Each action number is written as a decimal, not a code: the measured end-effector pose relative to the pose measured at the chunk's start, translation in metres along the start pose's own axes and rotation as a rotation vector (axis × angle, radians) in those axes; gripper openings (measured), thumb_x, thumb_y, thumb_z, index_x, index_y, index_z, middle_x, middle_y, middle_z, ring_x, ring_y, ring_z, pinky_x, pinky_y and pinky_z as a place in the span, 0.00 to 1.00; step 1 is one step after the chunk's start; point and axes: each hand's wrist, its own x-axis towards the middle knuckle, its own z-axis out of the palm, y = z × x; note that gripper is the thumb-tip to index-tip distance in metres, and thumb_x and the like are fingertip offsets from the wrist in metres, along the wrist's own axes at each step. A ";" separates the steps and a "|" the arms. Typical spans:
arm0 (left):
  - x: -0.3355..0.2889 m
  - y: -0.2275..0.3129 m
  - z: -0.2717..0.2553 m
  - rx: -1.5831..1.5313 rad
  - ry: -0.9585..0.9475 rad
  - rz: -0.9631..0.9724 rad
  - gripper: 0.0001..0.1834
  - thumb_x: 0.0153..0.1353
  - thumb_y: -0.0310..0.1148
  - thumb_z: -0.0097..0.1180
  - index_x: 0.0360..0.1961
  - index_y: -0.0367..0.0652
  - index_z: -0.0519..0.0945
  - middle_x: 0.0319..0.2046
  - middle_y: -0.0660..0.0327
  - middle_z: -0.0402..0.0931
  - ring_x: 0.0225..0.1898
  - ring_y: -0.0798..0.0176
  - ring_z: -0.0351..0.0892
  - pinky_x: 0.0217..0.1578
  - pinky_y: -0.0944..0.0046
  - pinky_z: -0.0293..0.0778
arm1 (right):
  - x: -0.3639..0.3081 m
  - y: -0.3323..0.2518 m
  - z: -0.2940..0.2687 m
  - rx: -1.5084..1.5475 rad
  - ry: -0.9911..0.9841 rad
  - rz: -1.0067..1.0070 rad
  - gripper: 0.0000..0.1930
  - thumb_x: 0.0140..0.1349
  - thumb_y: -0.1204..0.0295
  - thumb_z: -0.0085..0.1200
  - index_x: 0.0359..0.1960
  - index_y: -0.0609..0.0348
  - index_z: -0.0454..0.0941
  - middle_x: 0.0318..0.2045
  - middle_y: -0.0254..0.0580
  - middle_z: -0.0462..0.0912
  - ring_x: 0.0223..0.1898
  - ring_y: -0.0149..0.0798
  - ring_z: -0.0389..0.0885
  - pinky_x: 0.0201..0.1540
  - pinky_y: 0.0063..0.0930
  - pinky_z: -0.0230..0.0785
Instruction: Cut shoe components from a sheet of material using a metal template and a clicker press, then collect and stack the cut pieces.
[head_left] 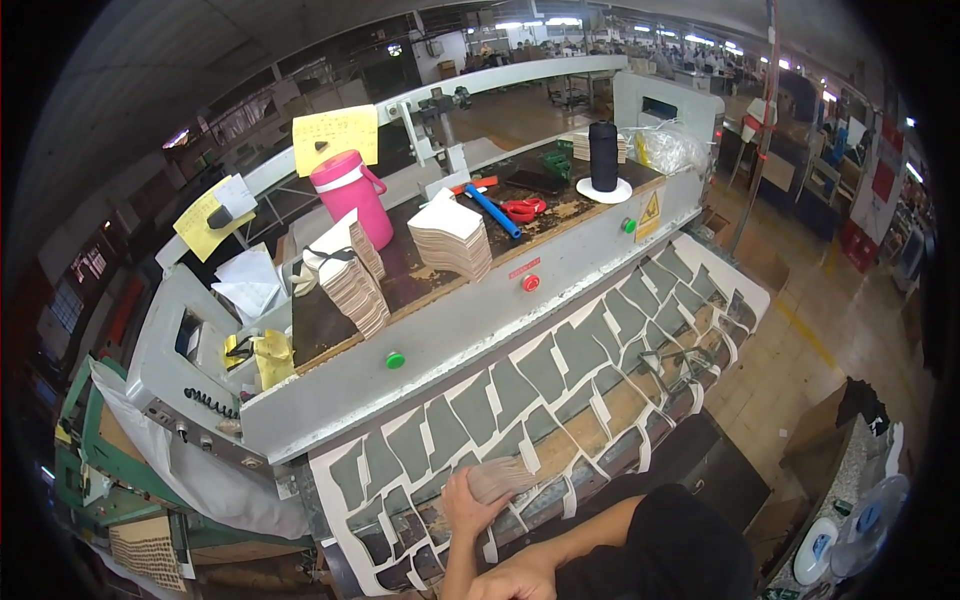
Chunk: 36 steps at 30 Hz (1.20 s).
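My left hand (pixel 472 505) is wrapped round a small stack of cut pieces (pixel 500 479), pale brown and layered. It is held over the near edge of a white sheet (pixel 430 430) with rows of shaped cut-outs, spread along the front of a grey pressing machine. My right hand (pixel 515 582) lies at the lower edge of the picture, close by my left forearm. Its fingers are cut off from view, so I cannot make out what they do. Thin strips of the sheet hang between the openings, with grey and wooden surface showing through.
On the machine's top stand two taller stacks of cut pieces (pixel 447 235), a pink jug (pixel 352 198), red-handled scissors (pixel 523 209), a blue tube (pixel 493 211) and a dark thread cone (pixel 603 158). Green buttons (pixel 395 360) and a red button (pixel 531 283) sit on its front beam.
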 end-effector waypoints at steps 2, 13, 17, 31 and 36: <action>0.000 0.001 0.000 0.002 0.006 -0.004 0.52 0.36 0.56 0.86 0.61 0.46 0.76 0.52 0.50 0.79 0.56 0.40 0.78 0.59 0.43 0.72 | -0.011 -0.003 -0.009 -0.010 -0.079 0.092 0.26 0.78 0.52 0.56 0.44 0.72 0.84 0.44 0.60 0.84 0.34 0.57 0.80 0.41 0.49 0.73; 0.001 -0.002 -0.008 0.010 -0.051 -0.018 0.51 0.41 0.60 0.83 0.62 0.47 0.76 0.51 0.50 0.79 0.56 0.41 0.78 0.60 0.44 0.72 | -0.006 -0.016 -0.019 -0.008 -0.215 0.224 0.25 0.78 0.54 0.57 0.46 0.73 0.83 0.41 0.58 0.83 0.38 0.54 0.83 0.43 0.47 0.74; 0.000 -0.001 -0.009 0.023 -0.031 -0.029 0.50 0.42 0.62 0.82 0.63 0.48 0.76 0.51 0.50 0.79 0.55 0.42 0.78 0.60 0.44 0.72 | -0.008 -0.006 -0.022 0.072 -0.259 0.126 0.25 0.77 0.54 0.58 0.42 0.72 0.84 0.44 0.60 0.83 0.42 0.58 0.82 0.47 0.52 0.75; -0.004 -0.006 -0.012 0.007 -0.031 -0.040 0.51 0.45 0.61 0.81 0.67 0.48 0.74 0.55 0.51 0.77 0.59 0.42 0.78 0.61 0.43 0.73 | -0.003 -0.011 -0.008 0.066 -0.066 0.153 0.41 0.70 0.38 0.59 0.50 0.77 0.84 0.47 0.66 0.83 0.42 0.62 0.84 0.45 0.54 0.75; -0.003 -0.002 -0.016 0.003 -0.101 -0.097 0.52 0.46 0.59 0.81 0.68 0.48 0.73 0.56 0.50 0.77 0.60 0.41 0.77 0.62 0.44 0.73 | -0.004 -0.008 -0.015 0.059 -0.242 0.170 0.44 0.69 0.34 0.57 0.49 0.78 0.82 0.47 0.65 0.82 0.44 0.62 0.84 0.47 0.55 0.76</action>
